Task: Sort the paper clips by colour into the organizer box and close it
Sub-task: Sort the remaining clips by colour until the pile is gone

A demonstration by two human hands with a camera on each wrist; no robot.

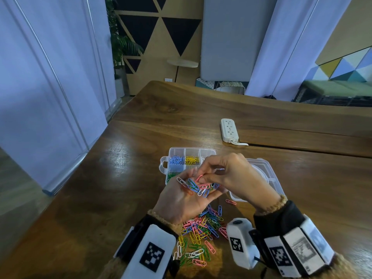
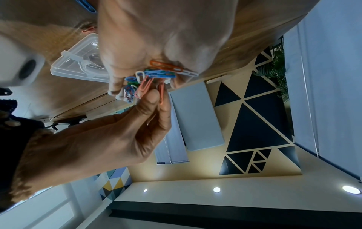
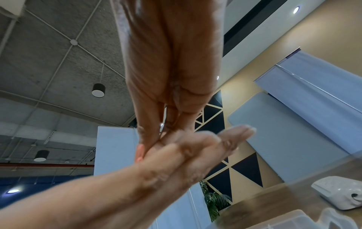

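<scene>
My left hand (image 1: pixel 188 195) is held palm up over the table, cupping a handful of mixed paper clips (image 1: pixel 198 187), blue, white, pink and orange. My right hand (image 1: pixel 205 175) reaches into that handful and pinches a pink clip (image 1: pixel 199 177) between thumb and forefinger. The left wrist view shows the same pinch on the pink clip (image 2: pixel 161 93) at the edge of the handful (image 2: pixel 156 72). Behind the hands stands the clear organizer box (image 1: pixel 171 153) with blue clips (image 1: pixel 176 160), yellow clips (image 1: pixel 192 160) and green clips (image 1: pixel 171 175) in separate compartments. Its lid (image 1: pixel 267 178) lies open to the right.
A loose pile of mixed clips (image 1: pixel 201 232) lies on the wooden table (image 1: pixel 120 178) between my wrists, with a stray pink clip (image 1: pixel 230 202) near the lid. A white power strip (image 1: pixel 229 129) sits farther back. The table's left edge is near.
</scene>
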